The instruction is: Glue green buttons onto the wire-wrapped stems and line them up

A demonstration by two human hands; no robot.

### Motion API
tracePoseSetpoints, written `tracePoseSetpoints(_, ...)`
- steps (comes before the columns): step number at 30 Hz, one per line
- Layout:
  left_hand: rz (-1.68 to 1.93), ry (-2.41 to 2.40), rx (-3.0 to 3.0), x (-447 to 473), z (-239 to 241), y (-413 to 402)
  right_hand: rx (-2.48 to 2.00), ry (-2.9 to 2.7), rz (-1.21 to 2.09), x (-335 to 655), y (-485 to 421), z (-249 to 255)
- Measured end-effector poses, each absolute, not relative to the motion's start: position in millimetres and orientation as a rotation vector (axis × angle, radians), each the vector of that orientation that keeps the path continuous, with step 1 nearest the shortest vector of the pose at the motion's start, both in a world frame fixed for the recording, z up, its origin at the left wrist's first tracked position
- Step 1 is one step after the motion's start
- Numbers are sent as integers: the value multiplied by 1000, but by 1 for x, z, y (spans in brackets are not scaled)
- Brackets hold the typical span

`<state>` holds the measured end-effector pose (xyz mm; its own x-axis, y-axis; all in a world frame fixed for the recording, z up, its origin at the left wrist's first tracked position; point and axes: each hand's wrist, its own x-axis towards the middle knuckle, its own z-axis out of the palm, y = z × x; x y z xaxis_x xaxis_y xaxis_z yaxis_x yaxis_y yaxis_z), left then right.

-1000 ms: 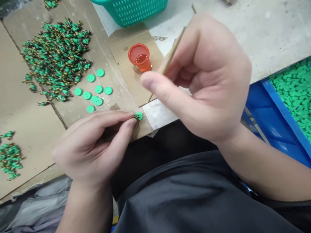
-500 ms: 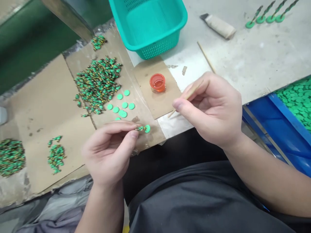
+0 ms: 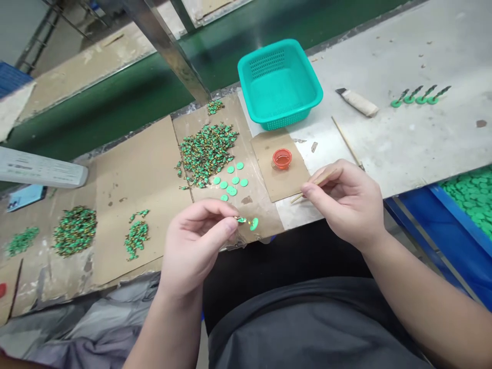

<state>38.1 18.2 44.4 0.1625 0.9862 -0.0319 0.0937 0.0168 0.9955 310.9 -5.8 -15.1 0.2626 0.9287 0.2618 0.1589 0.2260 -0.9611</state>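
Observation:
Between thumb and forefinger, my left hand (image 3: 202, 241) pinches a small green-and-gold figurine with a round green base (image 3: 254, 224), tilted so the disc points right. My right hand (image 3: 346, 205) grips a thin wooden stick (image 3: 323, 177) whose tip points down and left. The two hands are apart, both over the front edge of the bench. Just beyond them, a small red cup (image 3: 282, 159) of clear liquid stands on a cardboard piece (image 3: 269, 179). Several loose green discs (image 3: 231, 190) lie behind my left hand, near a heap of small green-and-gold pieces (image 3: 207, 151).
A teal plastic basket (image 3: 284, 110) stands at the back. To its right are a wrapped blade tool (image 3: 359, 102), another thin stick (image 3: 346, 141) and several upright pieces on green discs (image 3: 421, 100). A blue bin (image 3: 453, 225) holds many green discs. More piles (image 3: 75, 230) lie left.
The camera view has shifted, so the bench and hands appear lower and further right, with more of the left side showing. Both hands keep their grips; the disc has turned slightly.

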Motion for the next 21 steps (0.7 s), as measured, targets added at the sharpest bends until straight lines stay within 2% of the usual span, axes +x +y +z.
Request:
tracePoseSetpoints(14, 473, 1001, 1342, 17, 85, 53, -1231, -1234, 735, 309, -6, -12)
tracePoseSetpoints(21, 381, 974, 1407, 16, 104, 66, -1212, -1244, 728, 307, -5, -12)
